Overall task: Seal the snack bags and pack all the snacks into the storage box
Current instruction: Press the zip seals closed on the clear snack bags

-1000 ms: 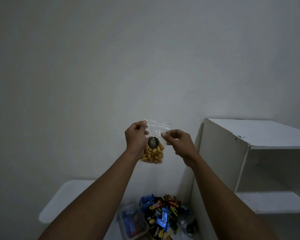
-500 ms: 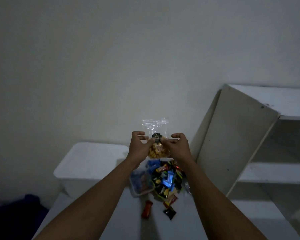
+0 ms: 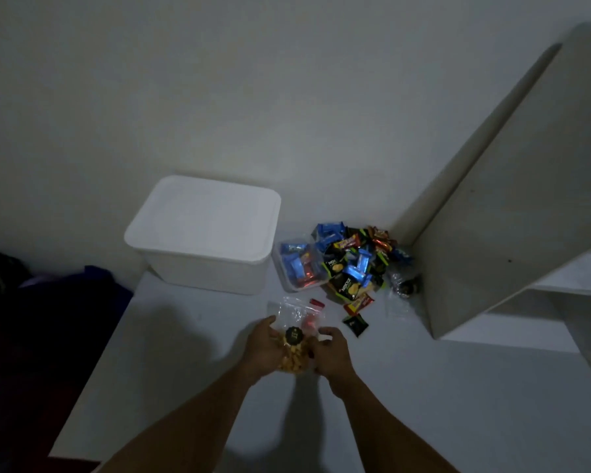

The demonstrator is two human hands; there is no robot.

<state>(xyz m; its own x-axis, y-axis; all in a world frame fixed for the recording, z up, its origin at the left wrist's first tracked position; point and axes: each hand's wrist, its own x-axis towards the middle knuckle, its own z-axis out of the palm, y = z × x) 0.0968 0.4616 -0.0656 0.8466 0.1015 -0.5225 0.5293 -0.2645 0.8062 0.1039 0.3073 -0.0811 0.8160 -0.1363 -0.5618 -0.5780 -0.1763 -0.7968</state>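
A clear zip bag of yellow-brown snacks (image 3: 292, 353) with a round dark sticker is held between both hands just above the white table (image 3: 423, 404). My left hand (image 3: 263, 346) grips its left side and my right hand (image 3: 330, 353) grips its right side. The bag's clear top sticks up past my fingers; whether it is sealed I cannot tell. The white storage box (image 3: 202, 233) stands at the back left with its lid on. A pile of wrapped snacks (image 3: 355, 264) lies to its right.
A small clear tub (image 3: 296, 264) with blue and red packets sits between box and pile. Loose packets (image 3: 355, 324) and a red-topped bag (image 3: 313, 314) lie near my hands. A white shelf unit (image 3: 512, 213) stands at the right. Dark cloth (image 3: 48, 302) lies left of the table.
Both hands have brought the snack bag down from in front of the wall to just above the table, and the view has tilted down. The hands shifted from the bag's top to its sides.
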